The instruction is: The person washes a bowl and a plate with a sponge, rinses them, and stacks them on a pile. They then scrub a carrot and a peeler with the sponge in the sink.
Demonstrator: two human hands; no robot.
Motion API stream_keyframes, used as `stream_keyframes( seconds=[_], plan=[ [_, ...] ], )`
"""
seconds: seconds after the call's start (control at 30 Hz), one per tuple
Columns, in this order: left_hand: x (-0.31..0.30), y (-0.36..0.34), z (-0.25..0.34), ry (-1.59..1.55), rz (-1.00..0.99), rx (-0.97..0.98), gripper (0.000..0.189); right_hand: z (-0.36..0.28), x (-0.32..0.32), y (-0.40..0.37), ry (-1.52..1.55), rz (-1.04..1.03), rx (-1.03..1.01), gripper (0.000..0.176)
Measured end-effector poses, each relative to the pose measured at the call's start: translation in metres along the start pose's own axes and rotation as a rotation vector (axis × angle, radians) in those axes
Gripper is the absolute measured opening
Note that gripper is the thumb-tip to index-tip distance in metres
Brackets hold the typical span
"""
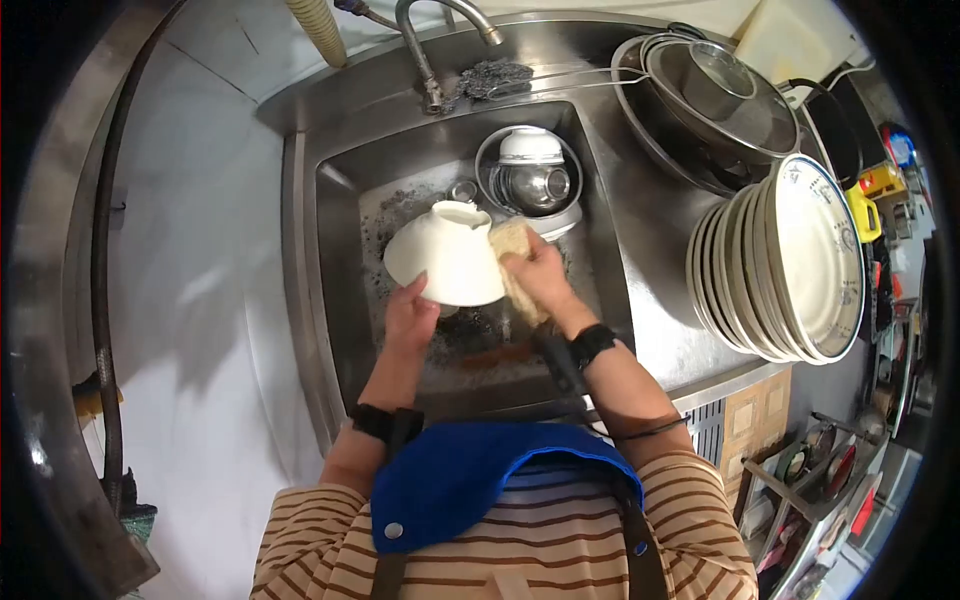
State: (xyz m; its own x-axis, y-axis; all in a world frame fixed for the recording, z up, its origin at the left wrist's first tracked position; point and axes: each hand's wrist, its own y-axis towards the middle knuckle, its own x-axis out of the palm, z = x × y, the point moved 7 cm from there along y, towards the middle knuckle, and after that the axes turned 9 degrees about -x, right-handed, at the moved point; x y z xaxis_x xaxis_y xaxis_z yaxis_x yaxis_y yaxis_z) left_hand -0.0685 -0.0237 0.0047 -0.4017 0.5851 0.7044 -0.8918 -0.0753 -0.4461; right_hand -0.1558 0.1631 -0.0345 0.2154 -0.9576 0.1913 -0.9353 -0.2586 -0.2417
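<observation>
My left hand (pixel 411 315) grips the lower left rim of a white bowl (pixel 445 255), which is turned over with its foot facing up and away. A beige sponge (pixel 511 241) is in my right hand (pixel 545 280), pressed against the right side of the bowl. Both hands are above the basin of a steel sink (pixel 345 195). Just beyond them in the basin, a round metal pan (pixel 487 150) holds a small white bowl (pixel 531 146) and a shiny metal bowl (pixel 542 188). The sink floor under my hands is partly hidden.
A tall stack of white plates (pixel 815 260) leans on the right counter. Behind it, large metal pans and strainers (pixel 720 100) are piled up. A curved faucet (pixel 420 60) rises at the back, beside a steel wool scrubber (pixel 497 77). A white wall (pixel 190 250) borders the left.
</observation>
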Motion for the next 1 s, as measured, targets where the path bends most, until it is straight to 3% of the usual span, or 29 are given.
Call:
stream_keyframes(
  seconds=[0.07, 0.13, 0.2, 0.23, 0.27, 0.33, 0.4, 0.43, 0.5, 0.53, 0.57, 0.67, 0.7, 0.73, 0.77, 0.8, 0.87, 0.9, 0.93, 1.0],
  plan=[
    [0.009, 0.007, -0.006, -0.099, 0.149, 0.046, 0.041, -0.064, 0.038, -0.029, -0.673, -0.009, -0.436, 0.055],
    [-0.002, 0.021, -0.012, -0.125, 0.105, 0.036, 0.037, -0.087, 0.081, -0.057, -0.986, -0.068, -0.69, 0.054],
    [-0.001, 0.016, -0.021, -0.209, 0.187, -0.166, 0.037, -0.102, 0.104, -0.081, -1.05, -0.009, -0.941, 0.054],
    [-0.016, 0.022, -0.021, -0.214, 0.131, -0.124, 0.033, -0.109, 0.1, -0.08, -1.041, 0.047, -1.003, 0.051],
    [-0.012, 0.015, -0.016, -0.211, 0.136, -0.13, 0.033, -0.102, 0.09, -0.073, -1.039, 0.049, -0.995, 0.051],
    [-0.003, 0.0, 0.009, -0.158, 0.159, 0.012, 0.036, -0.06, 0.027, -0.033, -0.887, 0.298, -0.566, 0.042],
    [-0.005, -0.015, 0.028, -0.083, 0.111, -0.023, 0.034, -0.002, -0.012, 0.0, -0.53, 0.138, -0.222, 0.038],
    [0.001, -0.02, 0.031, 0.085, 0.032, -0.08, 0.03, -0.005, -0.022, 0.011, -0.53, 0.13, -0.227, 0.038],
    [0.013, -0.029, 0.043, 0.249, -0.039, -0.136, 0.026, 0.021, -0.026, 0.026, -0.262, -0.014, 0.161, 0.039],
    [0.028, -0.034, 0.042, 0.614, -0.153, -0.231, 0.025, -0.004, -0.015, 0.022, -0.024, -0.065, 0.235, 0.036],
    [0.036, -0.039, 0.035, 0.978, -0.272, -0.328, 0.024, -0.001, -0.017, 0.037, -0.052, -0.079, 0.24, 0.035],
    [0.049, -0.041, 0.014, 1.141, -0.343, -0.406, 0.018, -0.024, -0.003, 0.033, -0.133, -0.124, 0.199, 0.034],
    [0.051, -0.036, 0.009, 1.139, -0.344, -0.405, 0.018, -0.03, 0.006, 0.033, -0.146, -0.148, 0.042, 0.034],
    [0.045, -0.028, 0.003, 1.376, -0.316, -0.432, 0.019, -0.036, 0.016, 0.033, -0.16, -0.173, -0.117, 0.035],
    [0.035, -0.022, -0.003, 1.611, -0.282, -0.46, 0.02, -0.044, 0.029, 0.026, -0.358, -0.196, -0.247, 0.037],
    [0.022, -0.018, -0.011, 1.607, -0.28, -0.466, 0.02, -0.05, 0.042, 0.014, -0.553, -0.22, -0.375, 0.039],
    [-0.01, 0.0, -0.015, 1.103, -0.027, -0.368, 0.028, -0.06, 0.079, -0.022, -0.701, -0.493, -0.531, 0.042],
    [-0.017, 0.005, -0.019, 1.107, -0.03, -0.373, 0.028, -0.06, 0.087, -0.041, -0.798, -0.43, -0.647, 0.042],
    [-0.026, 0.01, -0.018, 0.829, 0.034, -0.338, 0.028, -0.056, 0.09, -0.057, -0.894, -0.364, -0.758, 0.041],
    [-0.045, 0.012, -0.014, 0.263, 0.167, -0.253, 0.028, -0.031, 0.068, -0.057, -0.768, -0.326, -0.78, 0.038]
  ],
)
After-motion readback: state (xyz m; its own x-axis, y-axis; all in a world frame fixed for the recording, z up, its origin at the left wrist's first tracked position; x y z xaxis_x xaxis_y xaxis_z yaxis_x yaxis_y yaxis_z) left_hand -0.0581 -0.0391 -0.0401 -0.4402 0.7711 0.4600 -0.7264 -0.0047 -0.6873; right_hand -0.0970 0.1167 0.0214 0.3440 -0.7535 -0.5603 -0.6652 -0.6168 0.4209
